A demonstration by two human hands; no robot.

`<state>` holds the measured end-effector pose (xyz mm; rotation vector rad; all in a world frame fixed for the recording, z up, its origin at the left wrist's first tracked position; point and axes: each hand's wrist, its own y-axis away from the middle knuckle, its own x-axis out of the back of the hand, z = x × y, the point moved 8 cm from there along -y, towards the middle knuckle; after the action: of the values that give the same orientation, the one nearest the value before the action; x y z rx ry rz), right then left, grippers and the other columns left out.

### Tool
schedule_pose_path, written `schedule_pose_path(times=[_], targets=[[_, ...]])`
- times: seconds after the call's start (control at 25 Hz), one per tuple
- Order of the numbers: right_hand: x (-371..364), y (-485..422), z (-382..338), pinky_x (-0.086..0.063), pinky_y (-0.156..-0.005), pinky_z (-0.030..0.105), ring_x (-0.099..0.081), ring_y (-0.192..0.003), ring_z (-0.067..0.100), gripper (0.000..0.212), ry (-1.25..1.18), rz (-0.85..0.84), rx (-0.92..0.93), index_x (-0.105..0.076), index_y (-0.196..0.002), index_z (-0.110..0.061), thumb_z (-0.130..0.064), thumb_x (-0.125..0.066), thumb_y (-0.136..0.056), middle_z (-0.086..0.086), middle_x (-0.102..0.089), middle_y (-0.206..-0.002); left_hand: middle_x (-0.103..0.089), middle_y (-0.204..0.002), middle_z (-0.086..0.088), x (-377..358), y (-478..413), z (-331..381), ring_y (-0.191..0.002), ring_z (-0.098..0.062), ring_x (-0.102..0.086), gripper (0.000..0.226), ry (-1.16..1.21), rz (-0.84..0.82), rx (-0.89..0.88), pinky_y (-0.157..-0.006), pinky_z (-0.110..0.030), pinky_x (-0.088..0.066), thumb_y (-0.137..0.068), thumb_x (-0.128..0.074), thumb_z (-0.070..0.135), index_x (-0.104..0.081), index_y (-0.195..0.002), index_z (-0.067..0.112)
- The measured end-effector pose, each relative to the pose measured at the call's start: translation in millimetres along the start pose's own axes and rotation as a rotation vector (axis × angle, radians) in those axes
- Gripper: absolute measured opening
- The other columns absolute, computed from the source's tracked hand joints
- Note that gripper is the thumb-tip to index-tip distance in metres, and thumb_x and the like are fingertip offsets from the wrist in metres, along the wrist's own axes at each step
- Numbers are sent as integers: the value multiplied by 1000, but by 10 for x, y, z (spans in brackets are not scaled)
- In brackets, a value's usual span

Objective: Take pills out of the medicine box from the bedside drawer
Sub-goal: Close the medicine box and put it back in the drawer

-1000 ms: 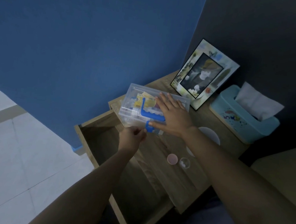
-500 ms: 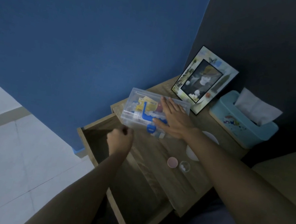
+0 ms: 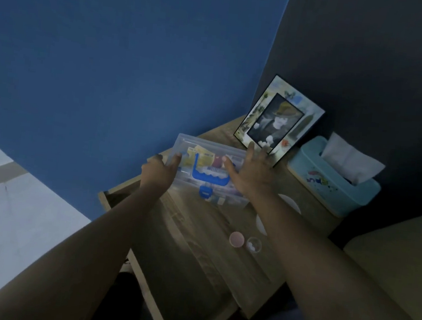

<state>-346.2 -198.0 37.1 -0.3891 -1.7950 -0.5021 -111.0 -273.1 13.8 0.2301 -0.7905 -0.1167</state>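
A clear plastic medicine box [image 3: 206, 159] with a blue handle and blue latch rests on the wooden bedside table [image 3: 214, 220], lid shut, with packets visible inside. My left hand [image 3: 158, 170] grips its left end, thumb on the lid. On the box's right end my right hand [image 3: 251, 172] lies with fingers spread over the far corner. Nearer to me on the tabletop stand a small pink cap [image 3: 236, 239] and a small clear cup [image 3: 254, 244] with white pills in it. The drawer [image 3: 167, 272] is pulled open below my left forearm.
A framed picture [image 3: 279, 118] leans at the back, just behind my right fingers. A light blue tissue box [image 3: 332, 183] stands at the right rear. A white round coaster [image 3: 290, 203] lies partly under my right forearm. Blue wall on the left, bed edge at right.
My left hand rose from the drawer front to the box's left end and took hold. My right hand slid from the lid's middle to the right end.
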Motion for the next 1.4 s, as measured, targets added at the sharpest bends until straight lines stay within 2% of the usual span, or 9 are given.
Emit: schedule_pose_path(times=[0.12,0.28,0.44,0.64,0.88,0.96,1.08,1.24,1.4], targets=[[-80,-33,65,-42,-97,48,-37,-131,44,97,-98,-100,-94,0,-149,-21,-77,-34,-78,28,-17,-152,-61,-111,-22,-114,-83,-25,-102,-32,-56,69,-25,-65,-18,-75,-33,-35,-90,-34,58,-59,-112,-2],[-38,-12,60,-47,-87,42,-49,-118,42,93,-168,-80,-110,-14,-146,-17,-75,-41,-78,28,-35,-141,-62,-98,-18,-92,-118,-5,-94,-31,-57,62,19,-84,-21,-75,-32,-36,-91,-37,55,-64,-99,-1],[126,113,-131,-46,-82,39,-52,-112,40,88,-262,9,-85,-25,-139,-15,-75,-43,-77,27,-44,-132,-62,-88,-13,226,-116,61,-96,-34,-60,51,83,-61,-77,-80,-35,-44,-89,-44,52,-65,-87,6],[406,612,-386,-46,-87,41,-48,-121,40,106,-529,122,-165,-10,-147,-22,-75,-57,-68,27,-35,-142,-63,-81,-12,921,-5,191,-83,-31,-60,47,114,-12,-112,-70,-32,-42,-84,-50,54,-60,-71,10],[388,1703,-552,-37,-103,47,-29,-138,34,118,-831,114,-159,-2,-148,-24,-61,-74,-63,14,-24,-154,-58,-86,-12,1483,606,150,-79,-26,-55,49,176,-84,-105,-75,-38,-49,-65,-51,56,-64,-81,11],[295,2022,-540,-33,-106,43,-26,-140,30,120,-898,132,-125,1,-148,-23,-57,-76,-63,11,-23,-155,-58,-91,-11,1512,780,24,-81,-26,-55,50,185,-121,-84,-74,-37,-49,-66,-52,54,-64,-88,11],[53,2457,-434,-37,-99,34,-33,-136,24,116,-962,130,-114,-2,-148,-24,-55,-76,-65,8,-26,-152,-58,-90,-11,1384,999,-244,-79,-25,-55,44,179,-178,-52,-71,-36,-48,-70,-55,50,-64,-88,10],[-321,2867,-290,-46,-96,38,-40,-127,19,108,-932,178,-181,-10,-147,-27,-53,-76,-65,8,-32,-146,-59,-87,-16,1036,1124,-531,-79,-27,-55,47,137,-265,-16,-74,-41,-50,-65,-55,49,-64,-86,8],[-544,2933,-230,-39,-92,24,-43,-124,17,103,-924,264,-209,-23,-144,-15,-54,-76,-65,7,-44,-139,-63,-113,-16,718,982,-742,-102,-33,-61,48,112,-345,15,-92,-47,-53,-76,-56,44,-65,-112,13]])
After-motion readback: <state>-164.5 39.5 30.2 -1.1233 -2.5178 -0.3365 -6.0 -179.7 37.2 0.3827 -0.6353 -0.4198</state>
